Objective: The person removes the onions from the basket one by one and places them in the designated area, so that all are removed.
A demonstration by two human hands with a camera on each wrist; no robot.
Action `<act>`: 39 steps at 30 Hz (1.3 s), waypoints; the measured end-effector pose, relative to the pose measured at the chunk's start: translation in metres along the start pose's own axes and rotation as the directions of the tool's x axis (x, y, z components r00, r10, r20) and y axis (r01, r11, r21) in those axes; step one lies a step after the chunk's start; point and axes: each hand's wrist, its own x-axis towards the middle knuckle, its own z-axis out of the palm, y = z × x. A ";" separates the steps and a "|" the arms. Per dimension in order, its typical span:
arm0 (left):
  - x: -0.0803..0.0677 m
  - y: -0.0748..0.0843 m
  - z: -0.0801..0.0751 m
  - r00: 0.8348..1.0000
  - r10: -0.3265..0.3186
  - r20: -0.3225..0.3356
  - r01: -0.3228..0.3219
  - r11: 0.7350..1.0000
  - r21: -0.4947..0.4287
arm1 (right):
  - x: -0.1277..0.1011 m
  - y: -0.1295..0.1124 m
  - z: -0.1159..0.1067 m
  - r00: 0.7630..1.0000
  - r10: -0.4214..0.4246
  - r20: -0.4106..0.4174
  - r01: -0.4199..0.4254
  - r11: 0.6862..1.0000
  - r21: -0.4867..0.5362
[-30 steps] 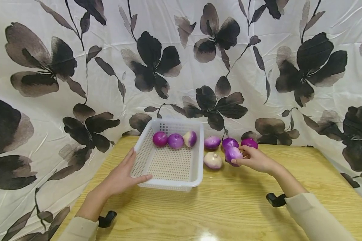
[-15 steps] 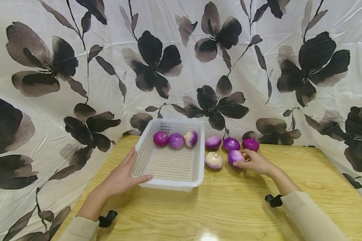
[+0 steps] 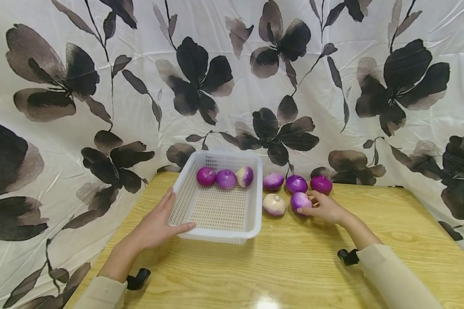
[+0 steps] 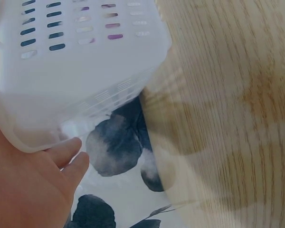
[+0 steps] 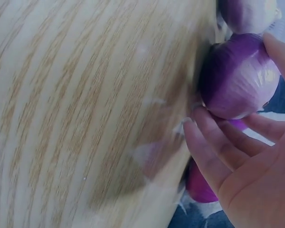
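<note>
My right hand (image 3: 326, 208) holds a purple onion (image 3: 300, 202) low at the table. In the right wrist view the thumb (image 5: 278, 50) lies on one side of this onion and the fingers (image 5: 223, 137) around the other. My left hand (image 3: 156, 225) grips the near left corner of a white plastic basket (image 3: 251, 234), thumb over the front rim, fingers along the outer left side. At the basket's back sit a magenta onion (image 3: 206, 176), a purple onion (image 3: 226, 179) and a white-and-purple onion (image 3: 245, 176).
Right of the basket lie a pale onion (image 3: 274, 204), a light purple onion (image 3: 273, 181), a dark purple onion (image 3: 296, 184) and a magenta onion (image 3: 321, 185). A floral cloth (image 3: 236, 98) hangs behind the wooden table (image 3: 294, 266).
The right hand has shifted the onion slightly right and toward the person, away from the dark purple onion it overlapped before. The left hand and basket stay in place.
</note>
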 end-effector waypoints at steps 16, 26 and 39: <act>-0.001 -0.001 -0.001 1.000 0.004 -0.002 -0.004 1.000 -0.006 | -0.003 -0.001 -0.003 1.000 -0.013 0.014 0.013 1.000 0.010; -0.002 0.001 -0.001 1.000 -0.003 0.002 0.003 1.000 -0.001 | -0.006 0.002 -0.003 1.000 -0.006 0.020 0.006 1.000 0.011; -0.001 0.001 -0.002 1.000 -0.005 0.009 0.005 1.000 -0.003 | -0.014 0.000 -0.009 0.999 0.010 0.048 -0.011 1.000 0.016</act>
